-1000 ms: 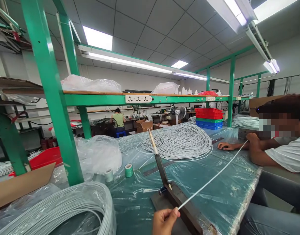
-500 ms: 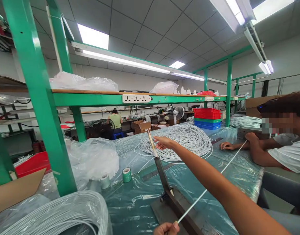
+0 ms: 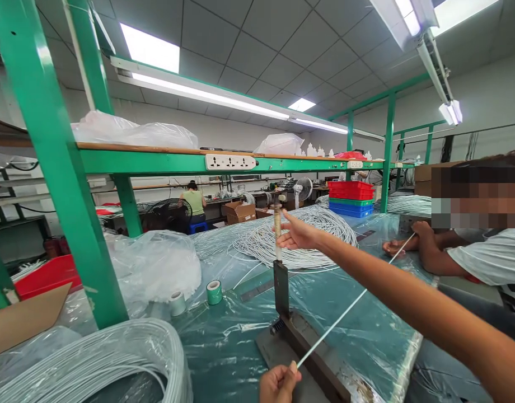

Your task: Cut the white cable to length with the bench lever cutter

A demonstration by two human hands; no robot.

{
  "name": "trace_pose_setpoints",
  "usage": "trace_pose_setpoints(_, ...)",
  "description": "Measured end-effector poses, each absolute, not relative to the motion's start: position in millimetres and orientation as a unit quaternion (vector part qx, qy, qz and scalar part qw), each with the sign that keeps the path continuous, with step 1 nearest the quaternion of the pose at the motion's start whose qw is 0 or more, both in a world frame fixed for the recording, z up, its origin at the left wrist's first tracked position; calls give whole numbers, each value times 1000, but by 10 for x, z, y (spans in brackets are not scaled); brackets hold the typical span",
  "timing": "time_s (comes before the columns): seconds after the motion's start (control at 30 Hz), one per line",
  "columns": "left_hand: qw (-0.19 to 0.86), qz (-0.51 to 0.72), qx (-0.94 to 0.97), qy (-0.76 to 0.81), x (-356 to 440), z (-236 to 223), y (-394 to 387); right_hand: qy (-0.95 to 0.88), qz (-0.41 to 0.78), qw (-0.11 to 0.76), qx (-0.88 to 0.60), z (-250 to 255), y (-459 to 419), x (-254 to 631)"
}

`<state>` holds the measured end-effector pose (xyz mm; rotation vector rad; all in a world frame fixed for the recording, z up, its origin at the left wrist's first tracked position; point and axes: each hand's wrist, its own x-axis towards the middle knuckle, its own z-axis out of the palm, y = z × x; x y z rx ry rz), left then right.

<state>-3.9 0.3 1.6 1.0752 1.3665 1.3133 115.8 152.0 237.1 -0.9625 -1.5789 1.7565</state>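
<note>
Right arm (image 3: 392, 285) reached in from lower right, slanting up and leftward, bare, nearly straight. Right hand (image 3: 299, 232) open, thumb raised apart from loosely bent fingers (image 3: 285, 241). Left hand (image 3: 278, 383) low at bottom centre, fingers curled, thumb (image 3: 291, 371) pressed in a pinch.

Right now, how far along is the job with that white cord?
Looks done: the cord is drawn out between the left hand and the other person's hand. In hand: the left hand pinches its end, while the right hand is at the lever. Remaining: the lever stands upright, not pressed down, so that step seems undone. How much remains beyond that, I can't tell.
</note>
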Motion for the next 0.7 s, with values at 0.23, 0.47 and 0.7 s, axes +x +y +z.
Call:
trace_pose_setpoints(0.23, 467, 557, 424, 540, -41, 44, -23, -558, 698, 248, -374, 2055, 230, 2130)
trace_pose_setpoints(0.47, 494, 506, 444, 551, -52, 183, -62, -497, 680, 235, -485, 1573, -392, 2275)
trace_pose_setpoints(0.7, 500, 487, 466, 545, -98, 77, 1, -610, 539, 185, -550, 1344, -573, 2265)
